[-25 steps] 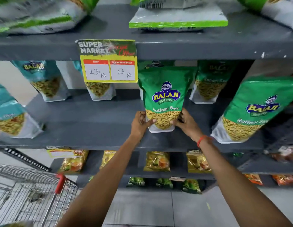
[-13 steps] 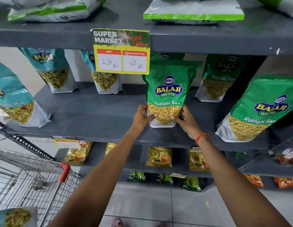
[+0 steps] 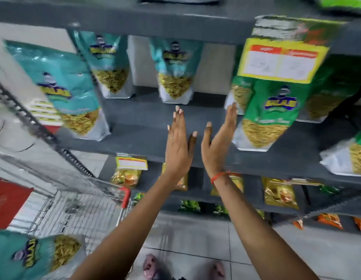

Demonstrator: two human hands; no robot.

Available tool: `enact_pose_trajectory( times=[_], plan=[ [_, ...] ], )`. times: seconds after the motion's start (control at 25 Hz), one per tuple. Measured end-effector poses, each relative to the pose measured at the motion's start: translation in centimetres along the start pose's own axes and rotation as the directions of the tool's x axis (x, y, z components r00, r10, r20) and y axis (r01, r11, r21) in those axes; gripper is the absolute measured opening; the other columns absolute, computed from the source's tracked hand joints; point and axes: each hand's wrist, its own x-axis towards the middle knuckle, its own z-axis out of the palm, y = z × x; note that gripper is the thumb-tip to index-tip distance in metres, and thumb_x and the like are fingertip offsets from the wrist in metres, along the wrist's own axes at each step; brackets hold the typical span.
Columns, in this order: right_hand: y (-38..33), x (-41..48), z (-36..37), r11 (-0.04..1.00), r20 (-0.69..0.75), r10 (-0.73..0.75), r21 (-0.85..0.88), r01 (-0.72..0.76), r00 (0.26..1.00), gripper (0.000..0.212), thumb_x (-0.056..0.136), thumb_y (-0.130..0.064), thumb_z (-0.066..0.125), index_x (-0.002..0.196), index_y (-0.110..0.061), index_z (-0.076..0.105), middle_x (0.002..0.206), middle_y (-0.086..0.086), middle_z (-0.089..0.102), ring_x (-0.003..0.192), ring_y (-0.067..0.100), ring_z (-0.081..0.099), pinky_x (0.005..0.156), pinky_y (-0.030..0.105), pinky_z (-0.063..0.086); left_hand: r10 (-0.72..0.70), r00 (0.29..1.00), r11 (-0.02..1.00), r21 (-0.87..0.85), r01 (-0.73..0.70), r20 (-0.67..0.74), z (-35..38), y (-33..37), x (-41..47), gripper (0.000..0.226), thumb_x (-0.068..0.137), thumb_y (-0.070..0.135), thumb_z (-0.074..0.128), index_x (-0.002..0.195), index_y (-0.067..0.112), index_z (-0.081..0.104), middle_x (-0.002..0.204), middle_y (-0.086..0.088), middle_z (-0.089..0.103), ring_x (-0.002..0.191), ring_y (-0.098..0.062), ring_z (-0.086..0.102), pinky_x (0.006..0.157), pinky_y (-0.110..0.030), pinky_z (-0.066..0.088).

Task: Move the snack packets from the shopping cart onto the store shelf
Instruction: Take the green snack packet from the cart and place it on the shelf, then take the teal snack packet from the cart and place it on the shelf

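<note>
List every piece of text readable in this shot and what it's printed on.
None reads clearly; motion blur smears it all.
Green packet: blue-and-yellow logo, words illegible.
Teal packets on the shelf: logos blurred.
Yellow price tag: both boxes unreadable.
Teal packet in the cart: logo blurred.

I am standing in a shop, in a grocery aisle. In front of me rise grey metal shelves (image 3: pixel 147 118) stocked in rows with sealed snack packets: teal packets (image 3: pixel 176 71) at the back and left, green packets (image 3: pixel 270 114) to my right, smaller golden packets (image 3: pixel 279 194) and orange packets (image 3: pixel 330 220) on the lower shelves. A yellow price tag (image 3: pixel 284 57) hangs from the shelf edge above, and a smaller price label (image 3: pixel 132 163) sits lower down. A wire shopping cart (image 3: pixel 74 209) with a red handle stands on the tiled floor (image 3: pixel 195 235) at my left.
</note>
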Motion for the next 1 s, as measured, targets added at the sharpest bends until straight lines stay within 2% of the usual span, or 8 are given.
enact_pose_trajectory(
  times=[0.12,0.24,0.32,0.44,0.6,0.68,0.84,1.0],
  plan=[
    [-3.9,-3.4,7.4,0.995,0.118,-0.033,0.097,0.022,0.992,0.054,0.098,-0.014,0.042,0.146,-0.005,0.019,0.156,0.02,0.019,0.147,0.029,0.016,0.12,0.046,0.018,-0.09,0.979,0.993,0.063,0.103,-0.185,-6.2,-5.2,-2.5,0.062,0.099,0.038,0.03,0.146,0.028,-0.011,0.156,0.011,-0.009,0.147,-0.005,-0.006,0.12,-0.022,-0.007],
    [-7.4,-8.7,14.7,0.983,0.289,-0.07,0.183,0.016,0.955,0.051,0.097,-0.017,0.041,0.145,-0.007,0.024,0.155,0.019,0.022,0.146,0.024,0.019,0.12,0.028,0.016,-0.294,0.875,0.936,0.067,0.345,-0.385,-11.7,-11.3,-6.3,0.063,0.099,0.032,0.036,0.147,0.02,-0.003,0.156,0.007,-0.003,0.147,-0.008,0.0,0.122,-0.033,0.001],
    [-9.0,-13.4,19.0,0.975,0.447,-0.102,0.223,-0.001,0.888,0.051,0.096,-0.019,0.042,0.143,-0.005,0.028,0.153,0.02,0.025,0.144,0.021,0.021,0.118,0.022,0.015,-0.469,0.72,0.843,-0.016,0.537,-0.512,-14.6,-15.6,-10.3,0.065,0.098,0.029,0.041,0.148,0.017,0.001,0.156,0.008,-0.001,0.146,-0.007,0.002,0.122,-0.034,0.005],
    [-9.9,-20.9,23.7,0.969,0.673,-0.163,0.245,-0.01,0.722,0.051,0.096,-0.023,0.043,0.142,-0.005,0.031,0.151,0.02,0.03,0.141,0.025,0.027,0.116,0.029,0.021,-0.687,0.366,0.631,-0.267,0.728,-0.628,-17.0,-21.0,-16.6,0.063,0.097,0.031,0.045,0.148,0.01,0.015,0.159,-0.007,0.016,0.147,-0.016,0.013,0.119,-0.026,0.011],
    [-7.8,-31.4,27.6,0.985,0.957,-0.127,0.153,-0.083,0.26,0.054,0.096,-0.024,0.047,0.144,-0.007,0.028,0.154,0.014,0.027,0.143,0.024,0.023,0.116,0.026,0.016,-0.789,-0.271,0.299,-0.729,0.615,-0.552,-17.9,-27.0,-24.5,0.057,0.093,0.029,0.053,0.137,0.0,0.031,0.138,-0.022,0.038,0.129,-0.034,0.04,0.11,-0.036,0.033],
    [-5.8,-35.3,29.9,0.995,0.997,-0.077,0.077,-0.064,-0.001,0.058,0.096,-0.022,0.048,0.146,-0.007,0.024,0.156,0.012,0.022,0.145,0.024,0.019,0.118,0.029,0.015,-0.776,-0.485,0.173,-0.876,0.451,-0.403,-17.6,-29.4,-27.5,0.064,0.089,0.027,0.06,0.138,0.001,0.029,0.139,-0.023,0.04,0.129,-0.036,0.044,0.111,-0.042,0.038],
    [-3.3,-40.2,34.9,1.0,0.93,0.026,-0.024,0.012,-0.367,0.063,0.093,-0.018,0.054,0.146,-0.006,0.021,0.156,0.014,0.023,0.144,0.029,0.023,0.116,0.035,0.022,-0.769,-0.597,0.015,-0.94,0.341,-0.229,-16.5,-33.3,-31.4,0.089,0.088,0.022,0.063,0.149,0.01,-0.001,0.157,-0.017,0.016,0.141,-0.031,0.028,0.116,-0.042,0.029],
    [-2.4,-42.7,38.4,0.999,0.815,0.004,-0.022,-0.025,-0.579,0.069,0.084,-0.006,0.065,0.142,0.001,0.028,0.146,0.024,0.037,0.133,0.034,0.038,0.093,0.009,0.038,-0.709,-0.705,0.109,-0.992,-0.065,-0.032,-16.4,-35.8,-32.2,0.056,0.101,0.024,0.039,0.149,0.024,0.012,0.149,-0.008,0.036,0.123,-0.025,0.047,0.093,-0.034,0.043]
  ],
)
